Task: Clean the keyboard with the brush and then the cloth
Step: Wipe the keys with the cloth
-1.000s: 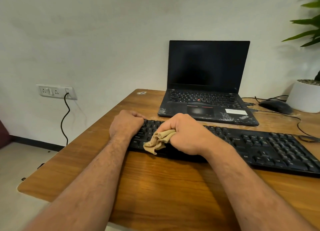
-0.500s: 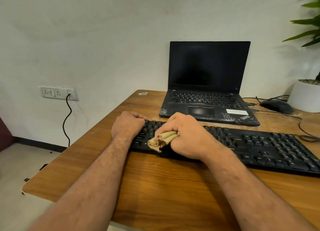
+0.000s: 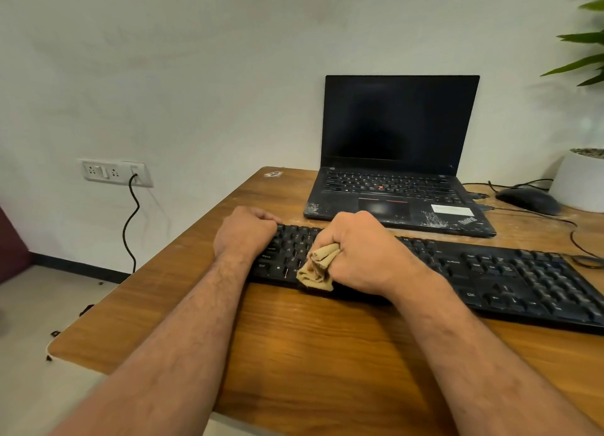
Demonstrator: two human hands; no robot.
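Note:
A black keyboard lies across the wooden table in front of me. My right hand grips a bunched beige cloth and presses it on the keys left of the keyboard's middle, near the front edge. My left hand sits on the keyboard's left end with its fingers curled over the far corner, holding it. No brush is in view.
An open black laptop with a dark screen stands behind the keyboard. A black mouse with cables and a white plant pot are at the back right. The table's left edge drops to the floor below a wall socket.
My right hand has drawn the cloth back toward the keyboard's front edge after a short push away. The left hand stays on the left end.

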